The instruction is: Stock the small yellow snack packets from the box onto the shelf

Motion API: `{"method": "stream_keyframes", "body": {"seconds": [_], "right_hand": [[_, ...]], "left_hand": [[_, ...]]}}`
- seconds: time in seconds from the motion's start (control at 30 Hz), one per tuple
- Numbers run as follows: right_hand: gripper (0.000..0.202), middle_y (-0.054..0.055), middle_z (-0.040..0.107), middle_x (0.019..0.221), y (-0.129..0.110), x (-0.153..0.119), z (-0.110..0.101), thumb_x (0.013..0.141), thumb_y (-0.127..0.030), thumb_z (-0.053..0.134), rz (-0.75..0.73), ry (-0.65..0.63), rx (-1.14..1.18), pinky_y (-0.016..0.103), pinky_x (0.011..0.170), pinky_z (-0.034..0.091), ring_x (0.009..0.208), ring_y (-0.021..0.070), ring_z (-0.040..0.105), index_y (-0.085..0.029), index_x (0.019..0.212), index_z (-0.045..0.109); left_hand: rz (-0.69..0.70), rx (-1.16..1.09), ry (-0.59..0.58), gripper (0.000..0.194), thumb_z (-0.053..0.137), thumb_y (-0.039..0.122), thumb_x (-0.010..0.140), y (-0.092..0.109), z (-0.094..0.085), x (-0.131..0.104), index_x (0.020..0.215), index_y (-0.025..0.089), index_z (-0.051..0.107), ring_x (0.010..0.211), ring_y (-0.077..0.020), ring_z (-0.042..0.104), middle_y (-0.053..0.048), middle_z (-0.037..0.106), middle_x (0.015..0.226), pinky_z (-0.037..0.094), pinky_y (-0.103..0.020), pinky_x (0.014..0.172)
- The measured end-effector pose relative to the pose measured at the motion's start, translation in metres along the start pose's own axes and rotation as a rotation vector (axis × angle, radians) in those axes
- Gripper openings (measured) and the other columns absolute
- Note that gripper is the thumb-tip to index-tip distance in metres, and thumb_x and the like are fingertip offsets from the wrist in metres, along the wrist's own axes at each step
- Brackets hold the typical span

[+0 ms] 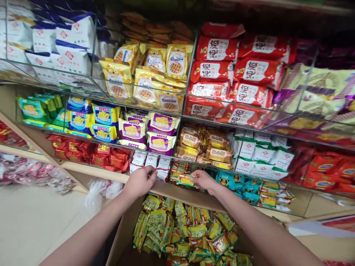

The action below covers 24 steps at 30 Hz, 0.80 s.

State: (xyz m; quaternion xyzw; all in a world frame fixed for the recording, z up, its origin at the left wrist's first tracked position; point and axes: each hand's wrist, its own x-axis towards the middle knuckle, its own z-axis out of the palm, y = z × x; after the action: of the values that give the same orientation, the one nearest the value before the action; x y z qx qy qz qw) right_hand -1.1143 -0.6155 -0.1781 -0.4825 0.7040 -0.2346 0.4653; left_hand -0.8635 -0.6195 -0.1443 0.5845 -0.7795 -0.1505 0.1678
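Cardboard box (124,236) w/ yellow-green foil snack packets (183,232), nearest. One small packet (185,180) is being pinched by right hand (203,180) at the lowest shelf bin (177,171). Left hand (141,181) is being curled shut, contents unclear. Packet prob. light, crinkly, slippery; best gripped at sealed edge.

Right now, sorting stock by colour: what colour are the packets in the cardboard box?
Mostly yellow-green packets, head view.

A snack shop: tiered glass bins (183,111) brim with packaged biscuits (155,79), and a restocking carton (124,236) stands below.
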Motion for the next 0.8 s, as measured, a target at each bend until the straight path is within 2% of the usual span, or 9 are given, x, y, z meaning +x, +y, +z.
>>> {"method": "stream_keyframes", "body": {"seconds": [0.13, 0.27, 0.4, 0.53, 0.63, 0.73, 0.8], "right_hand": [[0.01, 0.0, 0.051, 0.073, -0.003, 0.034, 0.026, 0.074, -0.018, 0.052, 0.001, -0.008, -0.194, 0.019, 0.05, 0.043, 0.057, 0.0077, 0.05, -0.016, 0.083, 0.05], [0.01, 0.003, 0.055, 0.076, 0.001, 0.047, 0.034, 0.071, -0.017, 0.054, -0.083, 0.034, -0.449, 0.022, 0.058, 0.04, 0.068, 0.0127, 0.053, -0.016, 0.081, 0.051], [0.007, 0.004, 0.057, 0.08, 0.001, 0.048, 0.031, 0.07, -0.019, 0.056, -0.191, 0.046, -0.662, 0.025, 0.067, 0.036, 0.079, 0.0173, 0.053, -0.018, 0.076, 0.054], [0.01, 0.005, 0.057, 0.091, -0.002, 0.045, 0.027, 0.073, -0.024, 0.053, -0.254, 0.033, -0.783, 0.025, 0.07, 0.034, 0.086, 0.0176, 0.052, -0.02, 0.082, 0.055], [0.023, 0.006, 0.057, 0.095, -0.004, 0.042, 0.025, 0.068, -0.028, 0.059, -0.28, 0.004, -0.844, 0.025, 0.071, 0.035, 0.089, 0.0184, 0.051, -0.02, 0.089, 0.054], [0.04, 0.01, 0.053, 0.104, -0.007, 0.04, 0.025, 0.06, -0.03, 0.067, -0.275, -0.012, -0.901, 0.027, 0.07, 0.037, 0.092, 0.0226, 0.051, -0.017, 0.095, 0.052], [0.043, 0.013, 0.05, 0.108, -0.009, 0.039, 0.026, 0.06, -0.028, 0.069, -0.278, -0.021, -0.93, 0.028, 0.071, 0.037, 0.094, 0.0238, 0.051, -0.015, 0.097, 0.051]], "left_hand": [[0.009, 0.092, 0.031, 0.028, 0.032, 0.034, 0.082, 0.002, -0.001, -0.004, 0.071, 0.02, 0.055, 0.061, -0.0146, 0.054, -0.002, 0.061, 0.067, 0.032, -0.024, 0.055], [0.028, 0.131, 0.063, 0.028, 0.032, 0.031, 0.081, 0.0, 0.002, -0.003, 0.068, 0.02, 0.054, 0.062, -0.0149, 0.055, -0.003, 0.061, 0.068, 0.032, -0.024, 0.057], [0.044, 0.126, 0.051, 0.028, 0.032, 0.031, 0.081, -0.001, 0.005, -0.001, 0.068, 0.02, 0.054, 0.061, -0.0146, 0.054, -0.002, 0.061, 0.068, 0.032, -0.024, 0.055], [0.034, 0.141, 0.049, 0.028, 0.033, 0.031, 0.08, 0.0, 0.005, -0.001, 0.069, 0.019, 0.056, 0.061, -0.0152, 0.055, -0.003, 0.062, 0.067, 0.032, -0.024, 0.055], [0.035, 0.125, 0.049, 0.028, 0.033, 0.032, 0.08, 0.0, 0.005, 0.0, 0.071, 0.02, 0.056, 0.062, -0.0153, 0.056, -0.002, 0.063, 0.068, 0.033, -0.024, 0.056], [0.039, 0.127, 0.061, 0.029, 0.032, 0.033, 0.081, 0.0, 0.006, 0.0, 0.069, 0.02, 0.055, 0.062, -0.0154, 0.056, -0.001, 0.063, 0.067, 0.034, -0.024, 0.056], [0.04, 0.133, 0.064, 0.029, 0.032, 0.033, 0.081, -0.001, 0.007, 0.0, 0.068, 0.02, 0.055, 0.061, -0.0154, 0.056, -0.001, 0.062, 0.067, 0.034, -0.024, 0.056]]}}
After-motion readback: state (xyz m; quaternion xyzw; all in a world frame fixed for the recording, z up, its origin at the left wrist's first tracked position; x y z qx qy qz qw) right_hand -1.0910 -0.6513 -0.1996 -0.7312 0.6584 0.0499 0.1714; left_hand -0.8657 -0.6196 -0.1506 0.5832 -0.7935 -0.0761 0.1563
